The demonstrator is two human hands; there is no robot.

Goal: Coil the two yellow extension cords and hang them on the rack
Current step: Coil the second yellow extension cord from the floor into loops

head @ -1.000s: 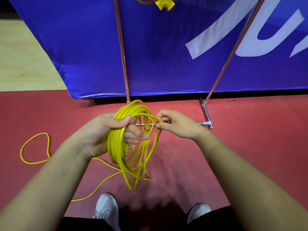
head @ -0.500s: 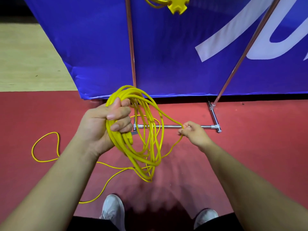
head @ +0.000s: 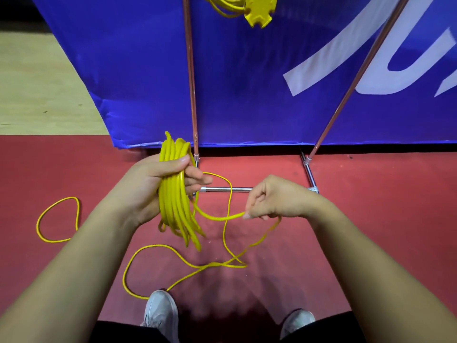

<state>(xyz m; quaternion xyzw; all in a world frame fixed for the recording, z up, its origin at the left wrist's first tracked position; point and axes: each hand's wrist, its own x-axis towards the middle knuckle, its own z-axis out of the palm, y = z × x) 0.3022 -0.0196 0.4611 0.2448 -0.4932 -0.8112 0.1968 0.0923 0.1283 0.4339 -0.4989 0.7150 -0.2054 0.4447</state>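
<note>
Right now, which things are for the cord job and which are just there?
For the job: coil gripped by the left hand; strand pinched by the right hand; loose cord on the floor; hung cord; rack.
Just there: blue banner; grey shoes.

the left grip [head: 158, 184] and right grip [head: 274, 199] are bare, as are both forearms [head: 74, 263]. pale grey sneakers [head: 162, 310] on the feet; black clothing [head: 118, 334] covers the legs.

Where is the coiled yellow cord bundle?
Head view, left of centre: the coiled yellow cord bundle is gripped in the left hand, near the rack's chrome base bar.
</note>
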